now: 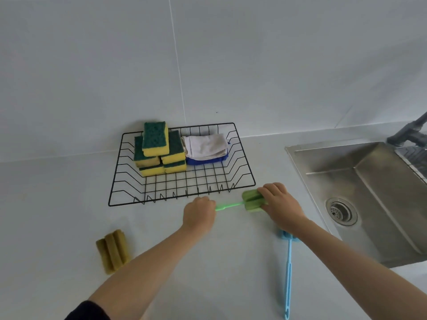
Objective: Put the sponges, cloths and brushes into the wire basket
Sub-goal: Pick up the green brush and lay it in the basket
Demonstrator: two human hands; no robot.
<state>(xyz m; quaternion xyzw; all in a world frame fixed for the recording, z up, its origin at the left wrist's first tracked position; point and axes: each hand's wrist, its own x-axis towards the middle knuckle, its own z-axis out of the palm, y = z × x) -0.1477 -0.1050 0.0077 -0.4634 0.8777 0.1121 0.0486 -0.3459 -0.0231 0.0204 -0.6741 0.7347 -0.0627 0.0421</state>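
A black wire basket (129,195) stands on the counter against the wall. Inside it are several yellow-green sponges (159,150) stacked at the back left and folded white and blue cloths (205,148) at the back right. Just in front of the basket's front rim, both hands hold a green sponge brush (250,200). My left hand (199,214) is shut on its handle, and my right hand (280,204) grips its foam head. A blue brush (288,269) lies under my right forearm. An olive-yellow foam brush head (113,250) lies at the front left.
A steel sink (369,195) with a drain is sunk into the counter at the right, with a dark faucet (409,132) at its back corner. The white counter (57,204) stretches left of the basket and meets a tiled wall.
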